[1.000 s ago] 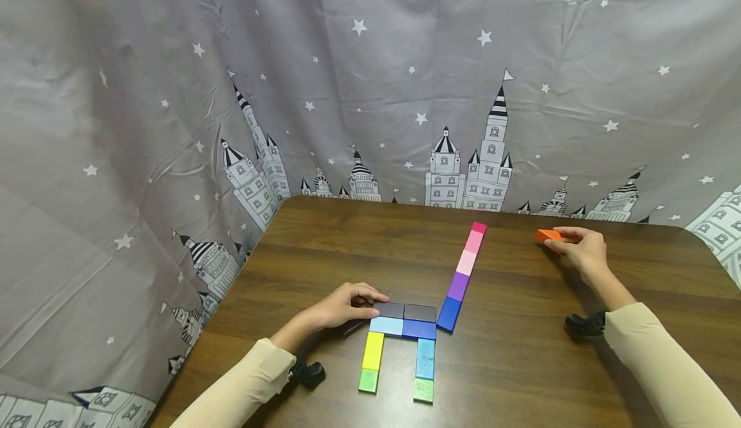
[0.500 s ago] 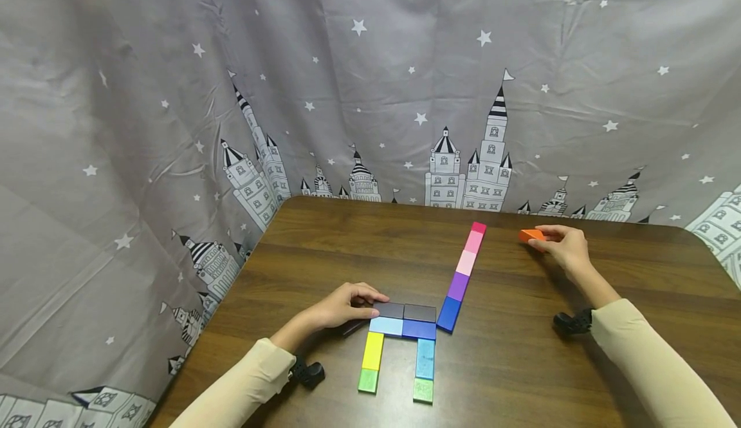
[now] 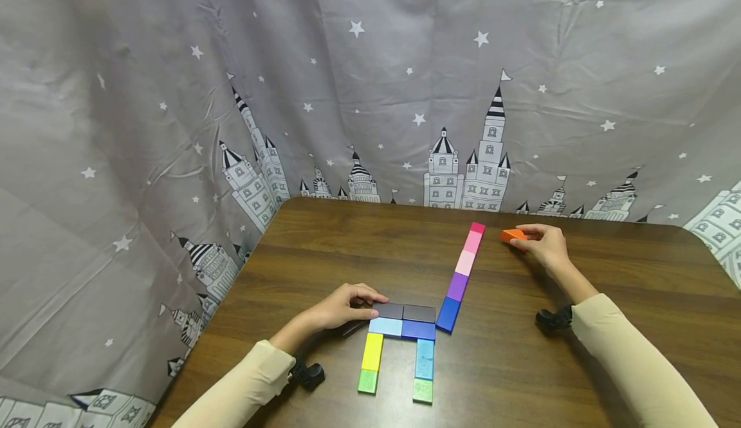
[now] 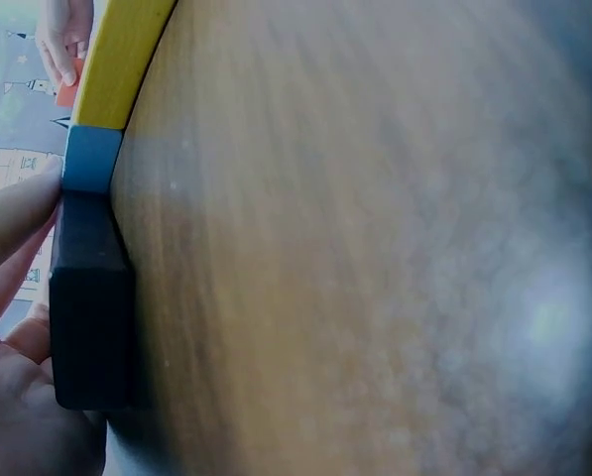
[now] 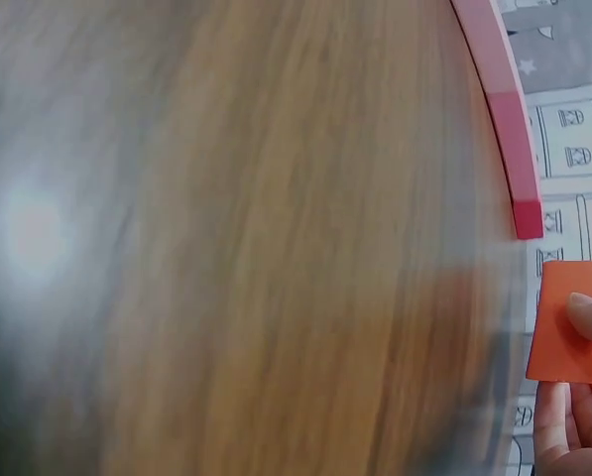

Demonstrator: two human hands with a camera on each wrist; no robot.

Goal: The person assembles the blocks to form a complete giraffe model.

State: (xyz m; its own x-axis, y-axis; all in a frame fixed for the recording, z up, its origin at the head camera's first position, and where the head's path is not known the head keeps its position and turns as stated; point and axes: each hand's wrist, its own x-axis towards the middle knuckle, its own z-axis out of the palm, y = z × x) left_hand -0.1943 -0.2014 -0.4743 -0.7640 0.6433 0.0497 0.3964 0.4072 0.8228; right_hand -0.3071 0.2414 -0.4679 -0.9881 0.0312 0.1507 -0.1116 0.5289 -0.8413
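In the head view, my right hand (image 3: pixel 545 248) pinches an orange wedge-shaped block (image 3: pixel 511 235), just right of the slanted block row's far end. The right wrist view shows the thumb on the block's flat face (image 5: pixel 565 337). My left hand (image 3: pixel 341 306) rests loosely at the left end of two dark blocks (image 3: pixel 419 313), its fingertips touching the left one. Another dark block (image 3: pixel 350 329) lies partly hidden beneath this hand. Below the dark pair lie a light blue block (image 3: pixel 384 327) and a dark blue block (image 3: pixel 418 330).
Yellow (image 3: pixel 372 351) and green (image 3: pixel 367 381) blocks form one leg, blue (image 3: pixel 425 358) and green (image 3: pixel 422 390) blocks another. A slanted row runs from a blue block (image 3: pixel 448 314) through purple and pinks to a red block (image 3: pixel 477 227). A castle-print curtain (image 3: pixel 370 80) hangs behind the wooden table (image 3: pixel 324 235).
My right hand has moved left with the orange block, bringing it closer to the red end of the slanted row. The left hand has stayed in place.
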